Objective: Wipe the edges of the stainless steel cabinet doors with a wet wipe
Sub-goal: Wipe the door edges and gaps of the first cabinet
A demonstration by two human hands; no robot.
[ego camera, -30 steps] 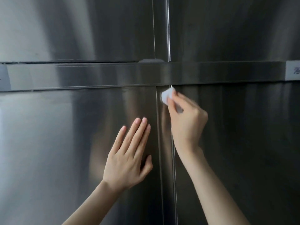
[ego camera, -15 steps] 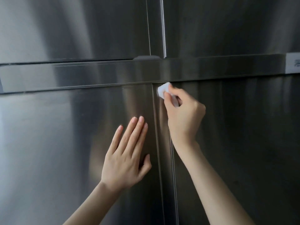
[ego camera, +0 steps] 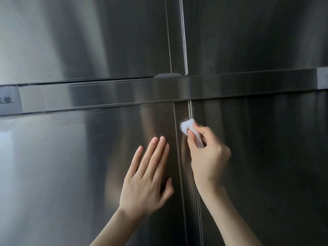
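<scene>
The left hand (ego camera: 147, 176) is laid flat, fingers straight, on the lower left door (ego camera: 71, 166). The wet wipe (ego camera: 188, 127) is pinched by the right hand (ego camera: 207, 155), its bunched end pointed up-left and pressed against the vertical door edge (ego camera: 190, 110).

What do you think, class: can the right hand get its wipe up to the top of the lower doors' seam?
Probably yes. The right hand pinches the wet wipe on the seam just under the horizontal bar; only bare steel lies between, and the left hand lies flat aside.
</scene>
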